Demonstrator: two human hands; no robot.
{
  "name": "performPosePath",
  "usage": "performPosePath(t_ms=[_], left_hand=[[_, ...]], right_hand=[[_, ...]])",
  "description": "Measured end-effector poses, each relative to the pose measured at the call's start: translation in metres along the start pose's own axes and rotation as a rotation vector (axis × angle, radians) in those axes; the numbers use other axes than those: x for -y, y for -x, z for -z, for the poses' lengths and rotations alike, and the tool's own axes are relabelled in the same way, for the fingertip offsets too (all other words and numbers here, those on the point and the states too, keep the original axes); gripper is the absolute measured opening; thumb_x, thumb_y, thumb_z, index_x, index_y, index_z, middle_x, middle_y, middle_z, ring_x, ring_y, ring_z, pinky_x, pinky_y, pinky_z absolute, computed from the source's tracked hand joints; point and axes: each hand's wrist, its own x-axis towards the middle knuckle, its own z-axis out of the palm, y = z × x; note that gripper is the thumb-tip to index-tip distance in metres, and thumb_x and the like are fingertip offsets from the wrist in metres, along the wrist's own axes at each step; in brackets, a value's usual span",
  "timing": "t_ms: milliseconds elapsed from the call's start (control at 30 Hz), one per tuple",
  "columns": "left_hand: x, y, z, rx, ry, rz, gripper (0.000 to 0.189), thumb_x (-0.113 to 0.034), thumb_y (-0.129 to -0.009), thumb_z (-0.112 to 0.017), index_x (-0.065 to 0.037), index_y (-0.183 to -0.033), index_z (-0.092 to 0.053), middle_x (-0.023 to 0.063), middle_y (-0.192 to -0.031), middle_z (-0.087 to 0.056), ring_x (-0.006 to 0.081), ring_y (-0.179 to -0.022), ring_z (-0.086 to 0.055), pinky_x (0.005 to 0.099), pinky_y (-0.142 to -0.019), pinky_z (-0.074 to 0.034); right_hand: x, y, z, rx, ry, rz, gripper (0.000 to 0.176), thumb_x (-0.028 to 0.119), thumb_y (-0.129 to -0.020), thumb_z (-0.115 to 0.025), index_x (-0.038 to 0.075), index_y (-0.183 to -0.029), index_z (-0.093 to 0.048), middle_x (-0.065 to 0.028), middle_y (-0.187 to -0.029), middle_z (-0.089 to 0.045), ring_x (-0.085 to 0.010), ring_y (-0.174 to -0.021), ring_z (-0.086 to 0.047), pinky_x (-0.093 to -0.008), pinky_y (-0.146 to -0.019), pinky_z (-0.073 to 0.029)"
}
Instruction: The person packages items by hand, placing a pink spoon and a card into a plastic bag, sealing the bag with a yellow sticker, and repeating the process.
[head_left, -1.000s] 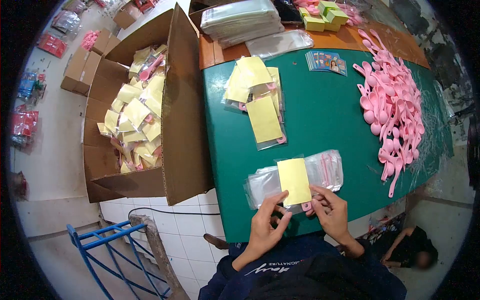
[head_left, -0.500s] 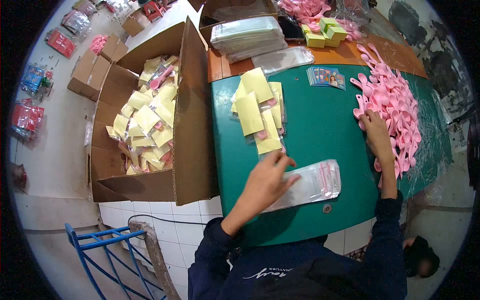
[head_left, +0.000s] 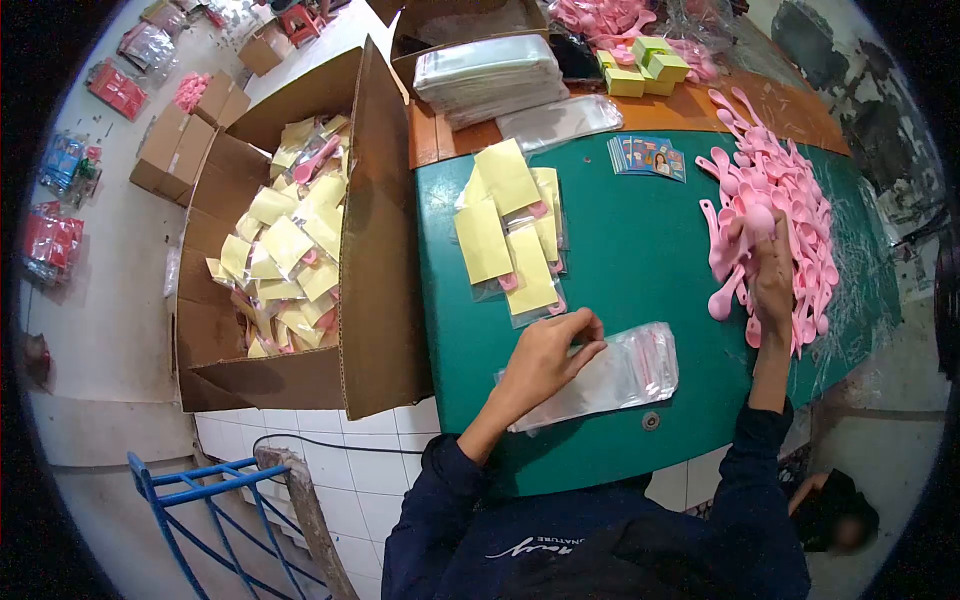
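My right hand (head_left: 768,270) is closed round a pink spoon (head_left: 757,222) at the left side of the heap of pink spoons (head_left: 805,215). Over the upper left of the stack of clear plastic bags (head_left: 625,375) hovers my left hand (head_left: 555,352), its fingers curled and the thumb apart from them, with nothing seen between them. Just beyond it lie several filled bags with yellow cards (head_left: 482,240), pink spoon parts showing at their edges. Small printed cards (head_left: 648,158) are fanned out on the green table top (head_left: 630,260).
A large cardboard box (head_left: 385,250) full of packed bags stands left of the table. Stacked clear bags (head_left: 490,75) and yellow-green blocks (head_left: 645,68) are at the back. A blue metal frame (head_left: 190,490) is lower left, and another person (head_left: 838,510) lower right.
My right hand has lifted a spoon from the heap's edge. My left hand has shifted slightly right and down, away from the packed bags. The view has moved slightly.
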Motion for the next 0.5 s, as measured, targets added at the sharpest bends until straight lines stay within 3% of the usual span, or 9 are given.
performPosePath(t_ms=[67, 133, 167, 233, 333, 500], left_hand=[[0.002, 0.0, 0.002, 0.004, 0.173, 0.056, 0.011, -0.005, -0.083, -0.06, -0.002, -0.088, -0.051, 0.0112, -0.083, -0.066, 0.0213, -0.077, -0.066, 0.0287, -0.068, -0.05], [0.009, 0.002, 0.003, 0.007, 0.496, 0.18, 0.01, -0.003, -0.086, -0.057, -0.002, -0.092, -0.048, 0.0116, -0.084, -0.067, 0.0178, -0.08, -0.066, 0.0263, -0.07, -0.05], [0.017, 0.002, 0.003, 0.021, 0.589, 0.23, 0.016, -0.004, -0.086, -0.058, -0.001, -0.096, -0.046, 0.0121, -0.085, -0.068, 0.0148, -0.086, -0.065, 0.0245, -0.071, -0.05], [0.012, -0.001, 0.011, 0.029, 0.598, 0.305, 0.018, -0.003, -0.085, -0.06, -0.001, -0.095, -0.046, 0.0143, -0.087, -0.067, 0.0173, -0.088, -0.065, 0.0266, -0.075, -0.051], [0.013, 0.0, 0.013, 0.023, 0.615, 0.34, 0.022, -0.003, -0.084, -0.062, 0.0, -0.099, -0.046, 0.0147, -0.087, -0.067, 0.0179, -0.088, -0.065, 0.0273, -0.077, -0.052], [0.012, -0.001, 0.015, -0.003, 0.613, 0.392, 0.03, -0.004, -0.083, -0.064, 0.0, -0.107, -0.049, 0.0124, -0.089, -0.067, 0.016, -0.087, -0.064, 0.027, -0.076, -0.052]], right_hand=[[0.005, 0.009, -0.003, 0.258, 0.038, -0.105, 0.024, 0.017, -0.09, -0.052, 0.003, -0.109, -0.053, -0.0069, -0.096, -0.059, -0.0135, -0.079, -0.057, -0.0228, -0.059, -0.047], [0.024, 0.014, -0.028, 0.483, 0.507, -0.098, 0.024, 0.012, -0.087, -0.055, 0.002, -0.109, -0.053, -0.0079, -0.096, -0.061, -0.0144, -0.076, -0.058, -0.0236, -0.063, -0.047], [0.024, 0.015, -0.036, 0.542, 0.517, -0.098, 0.023, 0.01, -0.086, -0.056, 0.001, -0.107, -0.053, -0.0083, -0.096, -0.062, -0.0147, -0.077, -0.059, -0.0241, -0.066, -0.048], [0.023, 0.015, -0.049, 0.657, 0.537, -0.097, 0.024, 0.005, -0.082, -0.059, 0.0, -0.105, -0.054, -0.009, -0.095, -0.063, -0.0154, -0.079, -0.06, -0.0251, -0.071, -0.048], [0.01, 0.02, -0.057, 0.437, 0.472, -0.139, 0.026, 0.001, -0.08, -0.06, -0.001, -0.105, -0.054, -0.0095, -0.093, -0.065, -0.0161, -0.087, -0.062, -0.0268, -0.079, -0.048], [0.016, 0.026, -0.06, 0.487, 0.304, -0.127, 0.026, -0.003, -0.078, -0.062, -0.002, -0.102, -0.053, -0.0123, -0.094, -0.065, -0.0186, -0.091, -0.064, -0.0289, -0.081, -0.05]])
